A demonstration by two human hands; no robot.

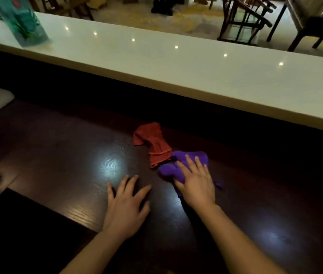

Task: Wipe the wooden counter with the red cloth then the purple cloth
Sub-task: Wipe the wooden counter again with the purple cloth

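Right hand (197, 184) is lying palm-down on the purple cloth (171, 171), fingers spread and flat, pressing rather than pinching. No closed grip visible. Cloth is bunching out past the fingertips and to the thumb side, with a small tail poking out beside the little-finger edge of the palm.

Left hand (126, 202) is resting flat on the bare wooden counter (58, 155), fingers splayed, holding nothing, apart from both cloths.

Red cloth (152, 145) is lying crumpled just beyond the right fingertips, toward the thumb side, its near hem touching or nearly touching the purple one. Nobody is holding it.

Handling, my read: both are thin, soft, light rags with 0 stiffness, so they are going to fold and drag under the palm. Counter is looking glossy, so the cloth probably slides easily; flat-palm pressure should be enough for wiping. For lifting, pinching a bunched ridge is likely better than chasing a flat edge.

Watch the overlap: a sweep toward the fingertips would likely be pushing the red cloth along too.
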